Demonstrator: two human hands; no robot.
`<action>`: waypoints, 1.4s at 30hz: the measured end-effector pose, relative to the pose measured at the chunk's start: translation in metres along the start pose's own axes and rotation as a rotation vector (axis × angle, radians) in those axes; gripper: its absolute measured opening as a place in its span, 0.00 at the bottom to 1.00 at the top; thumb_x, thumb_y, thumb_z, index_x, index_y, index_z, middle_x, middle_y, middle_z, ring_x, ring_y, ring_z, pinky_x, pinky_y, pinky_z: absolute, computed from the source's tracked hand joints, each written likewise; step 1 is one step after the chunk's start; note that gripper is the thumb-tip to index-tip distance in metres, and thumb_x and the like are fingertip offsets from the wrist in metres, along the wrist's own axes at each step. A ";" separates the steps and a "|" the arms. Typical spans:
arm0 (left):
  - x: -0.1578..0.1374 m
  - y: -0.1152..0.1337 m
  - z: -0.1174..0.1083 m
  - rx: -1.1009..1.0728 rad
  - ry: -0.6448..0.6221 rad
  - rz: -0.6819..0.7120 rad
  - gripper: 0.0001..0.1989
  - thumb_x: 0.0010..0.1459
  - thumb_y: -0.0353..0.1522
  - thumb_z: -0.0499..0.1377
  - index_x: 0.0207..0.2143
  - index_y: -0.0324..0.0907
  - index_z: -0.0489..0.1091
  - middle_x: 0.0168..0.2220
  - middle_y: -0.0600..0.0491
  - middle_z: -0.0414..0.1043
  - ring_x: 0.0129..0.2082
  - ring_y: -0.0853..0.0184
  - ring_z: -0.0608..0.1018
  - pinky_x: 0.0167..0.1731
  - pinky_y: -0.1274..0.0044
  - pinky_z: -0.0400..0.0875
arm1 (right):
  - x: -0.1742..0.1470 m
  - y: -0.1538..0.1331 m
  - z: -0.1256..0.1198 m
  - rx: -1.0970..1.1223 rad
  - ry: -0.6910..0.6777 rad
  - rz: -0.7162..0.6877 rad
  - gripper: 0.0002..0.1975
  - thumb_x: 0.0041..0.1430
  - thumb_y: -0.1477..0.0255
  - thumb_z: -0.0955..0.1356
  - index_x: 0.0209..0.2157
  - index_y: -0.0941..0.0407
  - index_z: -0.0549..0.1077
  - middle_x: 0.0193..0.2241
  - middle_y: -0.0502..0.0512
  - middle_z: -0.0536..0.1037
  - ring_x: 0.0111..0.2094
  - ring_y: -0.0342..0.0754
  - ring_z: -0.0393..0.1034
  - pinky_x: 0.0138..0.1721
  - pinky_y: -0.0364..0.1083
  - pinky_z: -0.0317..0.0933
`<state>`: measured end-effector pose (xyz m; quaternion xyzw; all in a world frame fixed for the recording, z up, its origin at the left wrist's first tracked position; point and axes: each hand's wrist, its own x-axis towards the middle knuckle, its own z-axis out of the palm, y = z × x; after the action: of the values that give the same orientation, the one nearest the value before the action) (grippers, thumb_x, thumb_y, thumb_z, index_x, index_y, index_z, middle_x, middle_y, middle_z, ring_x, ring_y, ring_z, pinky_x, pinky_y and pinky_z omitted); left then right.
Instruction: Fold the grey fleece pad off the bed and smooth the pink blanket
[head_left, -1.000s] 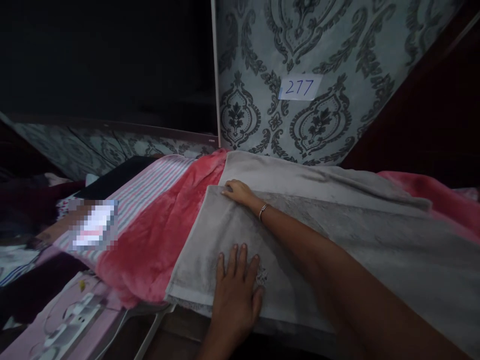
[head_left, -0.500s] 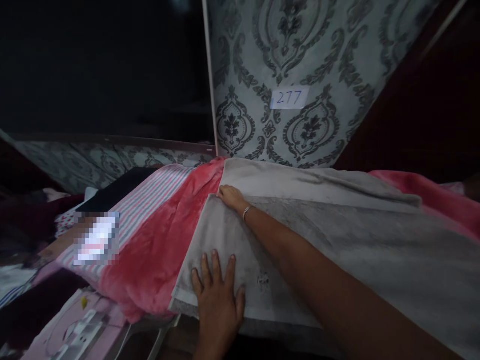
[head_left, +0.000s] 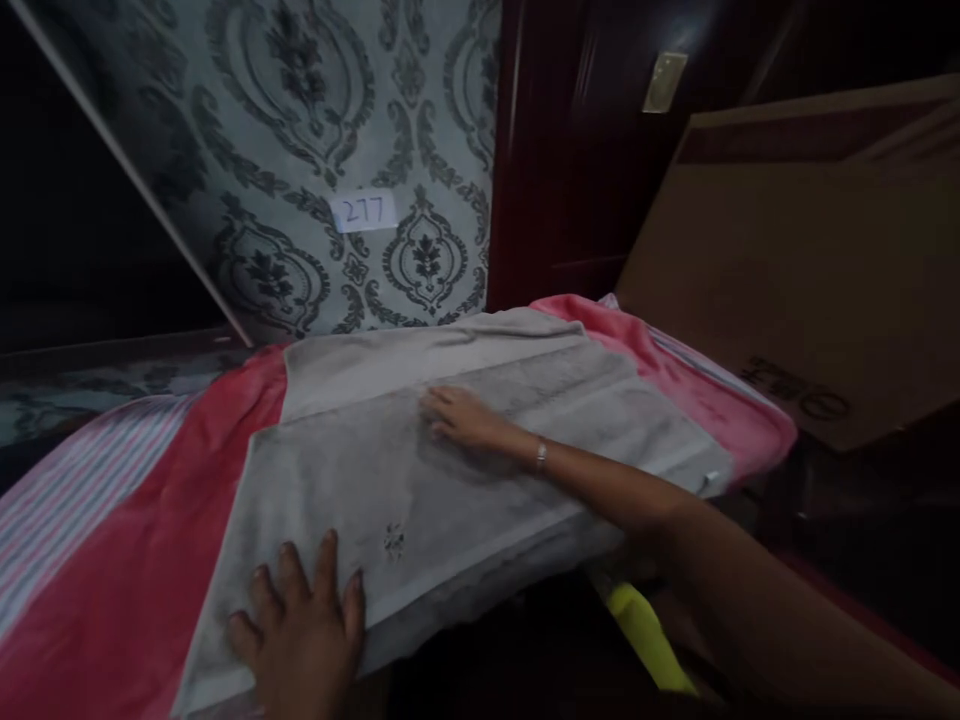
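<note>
A grey folded cloth [head_left: 322,490], towel-like, lies over a red fleecy cloth [head_left: 150,520]. My left hand [head_left: 304,630] rests flat on the grey cloth's near left part, fingers spread. Over the middle of the same cloth is my right hand [head_left: 465,418], slightly blurred, its fingers loosely stretched out and holding nothing. A small dark embroidered mark [head_left: 394,541] shows between the hands, on the grey cloth. Beneath the red cloth, a striped cloth [head_left: 97,460] sticks out at the left.
A large cardboard box [head_left: 802,260] leans at the right, by a dark red door [head_left: 577,180]. Patterned wallpaper [head_left: 420,130] with a paper label [head_left: 365,210] reading 277 stands behind. Something yellow [head_left: 649,640] hangs below the cloth's near edge. A dark screen [head_left: 60,220] is at the left.
The view has swung right. My right hand has let go of the grey cloth's fold edge at the left and moved right across it. My left hand stays flat on the cloth.
</note>
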<state>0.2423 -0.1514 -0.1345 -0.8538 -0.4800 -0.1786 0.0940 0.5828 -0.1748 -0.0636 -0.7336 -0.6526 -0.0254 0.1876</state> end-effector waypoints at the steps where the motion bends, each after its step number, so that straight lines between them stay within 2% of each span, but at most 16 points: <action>1: 0.001 -0.002 0.000 -0.008 0.002 0.005 0.30 0.68 0.44 0.45 0.67 0.48 0.65 0.71 0.37 0.57 0.72 0.38 0.53 0.61 0.40 0.54 | -0.027 0.020 -0.012 -0.004 0.039 0.036 0.25 0.70 0.68 0.67 0.66 0.58 0.68 0.67 0.65 0.65 0.67 0.55 0.60 0.67 0.54 0.55; 4: 0.011 -0.004 -0.005 -0.054 -0.036 0.066 0.33 0.68 0.46 0.41 0.67 0.41 0.65 0.71 0.33 0.55 0.72 0.35 0.53 0.60 0.39 0.56 | -0.107 0.067 -0.040 -0.003 0.121 0.164 0.23 0.73 0.69 0.62 0.65 0.62 0.68 0.64 0.69 0.69 0.65 0.57 0.63 0.66 0.57 0.57; 6: 0.029 0.008 -0.014 -0.107 -0.056 0.151 0.34 0.69 0.45 0.40 0.63 0.34 0.69 0.70 0.31 0.56 0.71 0.36 0.56 0.62 0.43 0.58 | -0.154 0.084 -0.044 0.017 0.178 0.226 0.21 0.73 0.68 0.61 0.62 0.59 0.72 0.59 0.66 0.75 0.60 0.56 0.69 0.62 0.57 0.63; 8: 0.055 0.035 -0.023 -0.191 -0.103 0.309 0.31 0.68 0.43 0.41 0.59 0.35 0.72 0.67 0.35 0.63 0.69 0.44 0.63 0.65 0.52 0.62 | -0.188 0.091 -0.038 0.031 0.214 0.237 0.20 0.74 0.67 0.60 0.58 0.56 0.76 0.55 0.63 0.78 0.56 0.55 0.72 0.59 0.57 0.66; 11: 0.105 0.096 -0.035 -0.303 -0.272 0.567 0.26 0.68 0.37 0.44 0.59 0.41 0.73 0.58 0.44 0.75 0.58 0.56 0.77 0.61 0.65 0.70 | -0.215 0.090 -0.020 -0.003 0.235 0.223 0.21 0.73 0.65 0.60 0.57 0.55 0.77 0.58 0.63 0.76 0.59 0.57 0.70 0.61 0.61 0.64; 13: 0.143 0.139 -0.037 -0.272 -0.305 0.628 0.22 0.68 0.34 0.46 0.55 0.42 0.76 0.56 0.46 0.78 0.55 0.57 0.79 0.59 0.67 0.71 | -0.220 0.086 -0.010 -0.035 0.257 0.244 0.21 0.72 0.65 0.61 0.59 0.54 0.76 0.61 0.63 0.73 0.62 0.59 0.66 0.62 0.64 0.62; 15: 0.179 0.175 -0.034 -0.200 -0.293 0.619 0.20 0.67 0.31 0.48 0.53 0.42 0.77 0.54 0.45 0.79 0.54 0.57 0.79 0.58 0.68 0.71 | -0.221 0.082 -0.005 -0.051 0.268 0.264 0.22 0.72 0.65 0.61 0.61 0.54 0.75 0.63 0.63 0.72 0.64 0.60 0.64 0.63 0.65 0.60; 18: 0.222 0.214 -0.019 -0.105 -0.267 0.602 0.18 0.68 0.29 0.50 0.51 0.39 0.77 0.52 0.43 0.79 0.54 0.57 0.78 0.58 0.69 0.70 | -0.222 0.078 -0.007 -0.052 0.226 0.179 0.22 0.72 0.66 0.61 0.63 0.50 0.72 0.65 0.59 0.71 0.67 0.60 0.60 0.65 0.66 0.57; 21: 0.247 0.242 0.001 -0.098 -0.243 0.641 0.17 0.68 0.30 0.51 0.53 0.39 0.76 0.53 0.42 0.77 0.56 0.58 0.77 0.59 0.70 0.68 | -0.226 0.077 -0.012 -0.034 0.120 0.008 0.24 0.71 0.66 0.62 0.67 0.45 0.68 0.67 0.53 0.68 0.71 0.57 0.53 0.68 0.66 0.51; 24: 0.255 0.266 0.021 -0.117 -0.253 0.650 0.17 0.68 0.31 0.53 0.54 0.39 0.75 0.53 0.41 0.77 0.56 0.57 0.76 0.58 0.68 0.68 | -0.229 0.076 -0.016 -0.018 0.038 -0.044 0.26 0.71 0.65 0.63 0.69 0.44 0.64 0.69 0.50 0.65 0.72 0.55 0.50 0.70 0.64 0.48; 29: 0.265 0.289 0.040 -0.111 -0.261 0.608 0.18 0.70 0.33 0.51 0.50 0.35 0.77 0.51 0.37 0.76 0.56 0.51 0.75 0.55 0.64 0.70 | -0.228 0.076 -0.021 -0.007 -0.019 -0.025 0.26 0.72 0.60 0.63 0.69 0.45 0.64 0.69 0.51 0.64 0.73 0.56 0.48 0.71 0.65 0.45; 35: 0.287 0.293 0.050 -0.174 -0.319 0.462 0.19 0.70 0.31 0.47 0.51 0.38 0.75 0.52 0.39 0.77 0.52 0.55 0.78 0.51 0.69 0.71 | -0.226 0.074 -0.028 0.015 -0.052 0.010 0.27 0.71 0.56 0.64 0.68 0.42 0.65 0.70 0.51 0.62 0.73 0.59 0.47 0.71 0.69 0.40; 39: 0.291 0.295 0.051 -0.160 -0.374 0.425 0.18 0.69 0.32 0.48 0.49 0.40 0.77 0.49 0.41 0.79 0.49 0.56 0.80 0.47 0.71 0.72 | -0.225 0.070 -0.029 0.053 -0.063 0.031 0.27 0.71 0.54 0.64 0.68 0.42 0.65 0.70 0.52 0.62 0.73 0.58 0.47 0.71 0.68 0.41; 42: 0.290 0.304 0.045 -0.163 -0.370 0.460 0.19 0.69 0.32 0.47 0.51 0.39 0.76 0.50 0.40 0.79 0.51 0.56 0.79 0.49 0.70 0.71 | -0.226 0.073 -0.032 0.096 -0.039 0.025 0.26 0.71 0.54 0.64 0.66 0.43 0.68 0.69 0.52 0.64 0.73 0.56 0.49 0.71 0.66 0.43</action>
<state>0.6495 -0.0671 -0.0583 -0.9628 -0.2671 -0.0319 -0.0259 0.6266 -0.4047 -0.1148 -0.7321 -0.6475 0.0225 0.2102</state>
